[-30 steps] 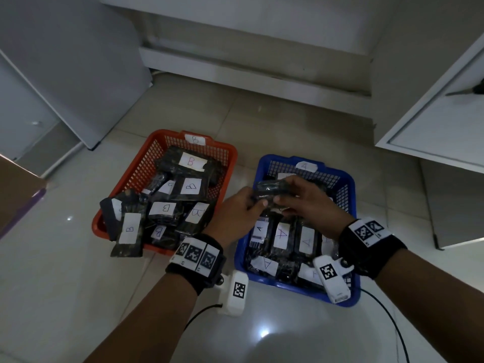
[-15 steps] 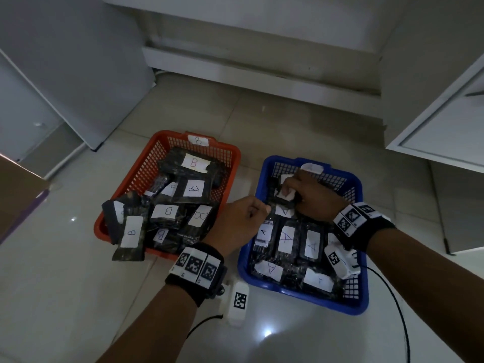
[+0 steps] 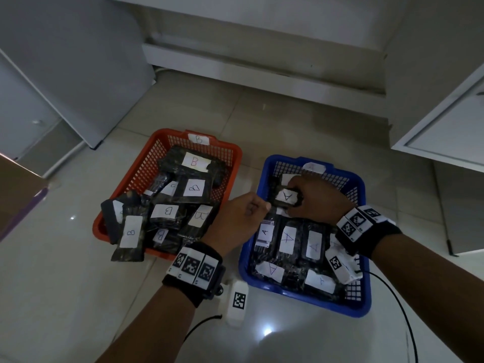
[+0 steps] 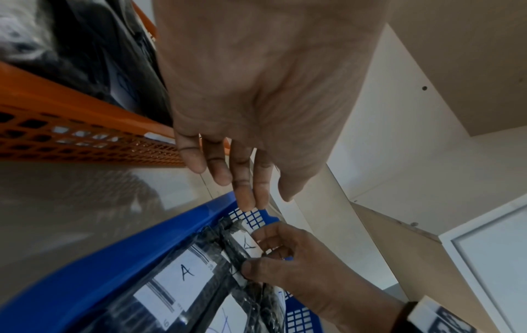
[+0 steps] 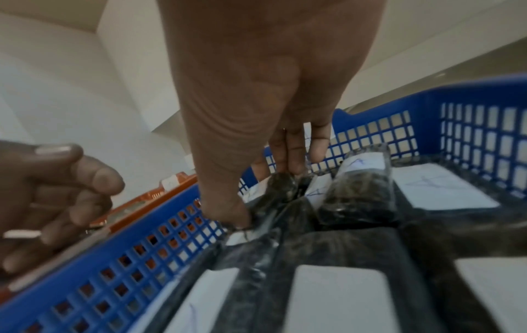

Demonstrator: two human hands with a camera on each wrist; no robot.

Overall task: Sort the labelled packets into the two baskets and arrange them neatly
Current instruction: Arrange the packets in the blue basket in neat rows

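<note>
The blue basket (image 3: 362, 299), tagged A, stands on the right and holds several black packets with white A labels in rows. My right hand (image 3: 301, 197) pinches one A packet (image 3: 285, 196) at the basket's far left, label up; the right wrist view shows its fingers (image 5: 288, 157) and thumb on the packet's (image 5: 273, 193) end. The orange basket (image 3: 146, 174), tagged B, stands on the left with several B packets piled loosely. My left hand (image 3: 258, 205) hovers over the blue basket's left rim (image 4: 142, 245), fingers (image 4: 242, 180) relaxed, holding nothing.
One B packet (image 3: 129, 237) hangs over the orange basket's front rim onto the tiled floor. A white cabinet (image 3: 445, 132) stands at the right, a grey panel (image 3: 78, 74) at the left, a brown box (image 3: 18, 195) at the left edge. A black cable (image 3: 404, 313) trails from my right wrist.
Both hands held a packet over the blue basket; the left hand let go and drew back. The right hand carried it to the basket's far left, and its A label now faces up.
</note>
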